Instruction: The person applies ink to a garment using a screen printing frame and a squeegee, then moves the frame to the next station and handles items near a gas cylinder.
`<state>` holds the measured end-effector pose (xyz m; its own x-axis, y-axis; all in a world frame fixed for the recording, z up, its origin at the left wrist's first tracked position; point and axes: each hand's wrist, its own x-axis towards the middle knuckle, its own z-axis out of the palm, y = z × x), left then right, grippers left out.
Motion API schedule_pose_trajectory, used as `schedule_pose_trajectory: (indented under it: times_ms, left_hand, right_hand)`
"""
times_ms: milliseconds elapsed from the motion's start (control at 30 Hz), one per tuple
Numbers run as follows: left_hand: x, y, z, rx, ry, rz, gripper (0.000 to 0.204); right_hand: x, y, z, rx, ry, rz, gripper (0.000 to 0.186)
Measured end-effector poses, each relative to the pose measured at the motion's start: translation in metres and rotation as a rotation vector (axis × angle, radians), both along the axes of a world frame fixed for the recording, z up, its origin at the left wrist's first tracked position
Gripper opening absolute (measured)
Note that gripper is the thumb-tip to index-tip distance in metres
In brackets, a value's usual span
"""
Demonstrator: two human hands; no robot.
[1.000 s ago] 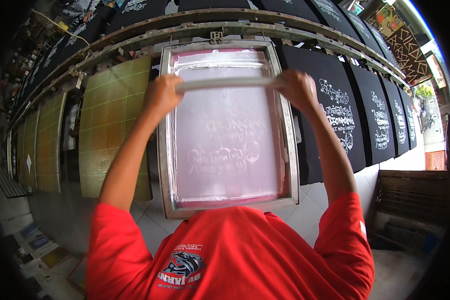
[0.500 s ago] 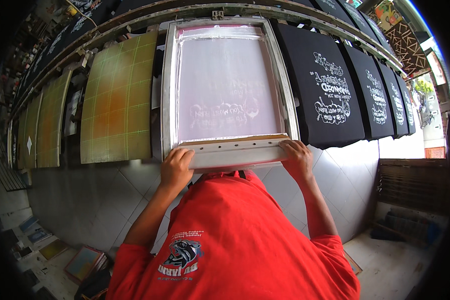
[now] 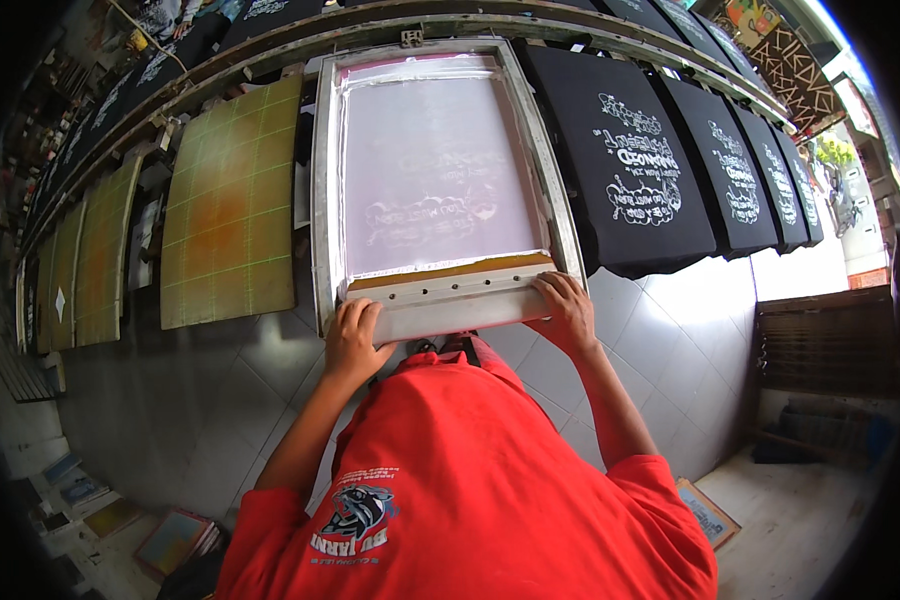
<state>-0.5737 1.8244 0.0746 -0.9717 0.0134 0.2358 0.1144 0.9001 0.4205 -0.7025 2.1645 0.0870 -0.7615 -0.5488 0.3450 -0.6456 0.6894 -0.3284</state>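
Grip of both hands is clamped on a long, pale-grey bar squeegee with an amber strip [image 3: 450, 307]: its left end is held by the left hand [image 3: 355, 340], its right end by the right hand [image 3: 568, 310]. It is laid across the near end of a rectangular, silvery-framed printing screen [image 3: 325, 190], beyond which whitish translucent mesh [image 3: 430, 140] is exposed. To the left, yellow-green gridded boards [image 3: 232, 200] are ranged; to the right, black cloths printed in white [image 3: 625, 165].

Left grip [image 3: 356, 338], right grip [image 3: 568, 310], well apart (fingers [image 3: 369, 312] curled)
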Motion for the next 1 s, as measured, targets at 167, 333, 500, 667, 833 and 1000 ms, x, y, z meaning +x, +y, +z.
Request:
schedule_pose_trajectory:
  times_ms: [167, 333, 500, 667, 833, 1000]
  left_hand:
    - [0.002, -0.002, 0.012, 0.045, 0.013, 0.000, 0.072]
    - [0.008, -0.030, -0.012, 0.204, 0.144, 0.338, 0.067]
    - [-0.004, -0.069, -0.065, 0.734, -0.160, 0.791, 0.063]
    - [-0.020, -0.079, -0.055, 0.831, -0.434, 0.693, 0.069]
    - [-0.016, -0.076, -0.057, 0.850, -0.232, 0.766, 0.054]
    - [-0.028, -0.086, -0.045, 0.946, -0.384, 0.728, 0.059]
  right_hand:
    - [0.004, 0.004, 0.016, -0.052, -0.130, 0.018, 0.061]
    - [-0.010, 0.031, -0.009, -0.388, -0.081, -0.366, 0.056]
    - [-0.053, 0.067, -0.064, -0.731, -0.833, -0.638, 0.044]
    - [-0.060, 0.054, -0.066, -0.637, -0.805, -0.637, 0.047]
    - [-0.063, 0.050, -0.052, -0.532, -0.784, -0.638, 0.048]
    - [-0.074, 0.046, -0.050, -0.591, -0.838, -0.637, 0.053]
